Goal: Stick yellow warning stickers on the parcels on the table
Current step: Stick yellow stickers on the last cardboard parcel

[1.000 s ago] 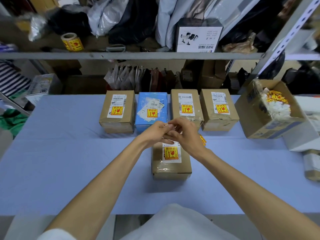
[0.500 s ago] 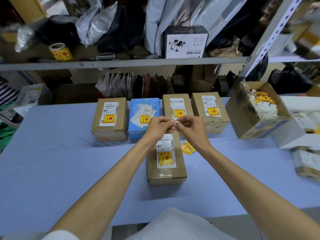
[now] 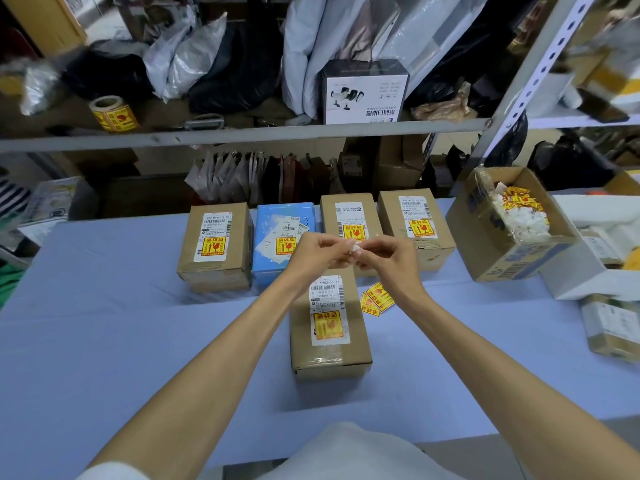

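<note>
A brown parcel point(image 3: 329, 355) lies in front of me on the blue table point(image 3: 121, 341), with a yellow warning sticker point(image 3: 328, 326) on its white label. Above its far end, my left hand point(image 3: 313, 254) and my right hand point(image 3: 388, 259) meet and pinch a small white scrap of backing paper point(image 3: 354, 246) between their fingertips. Loose yellow stickers point(image 3: 376, 299) lie on the table just right of the parcel. Behind stand a brown parcel point(image 3: 214, 247), a blue parcel point(image 3: 282, 237) and two more brown parcels point(image 3: 349, 216) point(image 3: 415, 226), each bearing a yellow sticker.
An open cardboard box point(image 3: 498, 251) with crumpled white backing scraps and yellow stickers sits at the right. A white tray point(image 3: 588, 278) and another parcel point(image 3: 611, 327) lie further right. A sticker roll point(image 3: 112, 114) stands on the shelf above, among bags and a boxed product point(image 3: 363, 93).
My hands have lifted a little from the near parcel and drawn slightly apart with the white scrap between them. The camera has tilted, so the loose stickers beside the parcel now show.
</note>
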